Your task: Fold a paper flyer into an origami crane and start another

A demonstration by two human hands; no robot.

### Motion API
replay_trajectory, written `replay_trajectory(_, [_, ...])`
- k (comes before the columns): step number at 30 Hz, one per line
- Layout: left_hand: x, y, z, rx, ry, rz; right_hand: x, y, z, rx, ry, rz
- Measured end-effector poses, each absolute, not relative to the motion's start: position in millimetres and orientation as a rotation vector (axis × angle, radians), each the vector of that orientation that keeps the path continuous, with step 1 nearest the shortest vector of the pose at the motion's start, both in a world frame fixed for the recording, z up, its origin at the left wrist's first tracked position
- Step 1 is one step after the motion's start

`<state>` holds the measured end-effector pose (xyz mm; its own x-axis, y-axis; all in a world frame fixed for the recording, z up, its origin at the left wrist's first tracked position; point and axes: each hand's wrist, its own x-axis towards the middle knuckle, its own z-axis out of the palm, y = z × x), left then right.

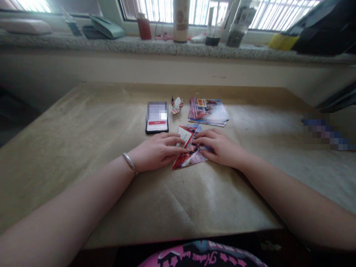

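Note:
A colourful printed sheet of paper, folded with creased flaps and a white panel edged in red, lies on the table between my hands. My left hand, with a silver bangle at the wrist, rests on its left side, fingers stretched across the paper. From the right, my right hand touches the sheet with fingers spread and the thumb near its lower right edge. Parts of the paper are hidden under the fingers. Just beyond the sheet is a stack of glossy printed leaflets.
A phone with its screen lit lies beyond my left hand. Beside it stands a small folded paper piece. Bottles, including a tall one, line the granite windowsill. A blurred blue item lies at the right of the table.

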<state>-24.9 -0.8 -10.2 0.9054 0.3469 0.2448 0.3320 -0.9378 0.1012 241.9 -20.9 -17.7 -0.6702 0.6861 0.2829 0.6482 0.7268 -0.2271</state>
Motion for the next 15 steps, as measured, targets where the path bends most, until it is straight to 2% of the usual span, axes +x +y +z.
replay_trajectory(15, [-25,-9,2,3.222,0.711,0.414,242,-17,-24,-0.993,-2.641,0.121])
